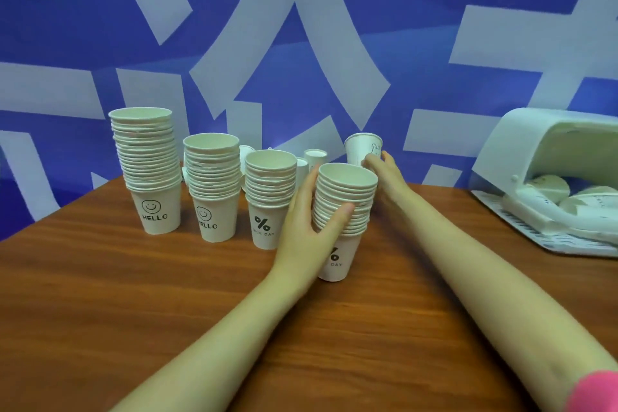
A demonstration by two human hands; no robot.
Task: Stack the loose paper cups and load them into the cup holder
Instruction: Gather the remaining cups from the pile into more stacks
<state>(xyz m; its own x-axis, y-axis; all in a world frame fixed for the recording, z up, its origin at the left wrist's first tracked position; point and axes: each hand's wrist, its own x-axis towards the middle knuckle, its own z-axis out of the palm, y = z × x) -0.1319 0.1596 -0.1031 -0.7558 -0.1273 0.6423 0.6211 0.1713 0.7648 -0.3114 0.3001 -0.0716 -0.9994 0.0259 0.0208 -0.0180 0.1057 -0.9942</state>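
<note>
Head view: left hand (309,227) wrapped round nearest stack (344,211) on counter (100,294), holding it steady. Right hand (381,165) pinching loose cup (363,147) behind, grip probably closed on its wall. Best to lift clear, centre over rim, drop straight. Holder (551,157) far right.

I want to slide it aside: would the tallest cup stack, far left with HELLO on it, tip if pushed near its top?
Probably. The tallest cup stack is high over one narrow base cup and already leans slightly. Being paper, it is likely light, so a push low down should slide it.
</note>
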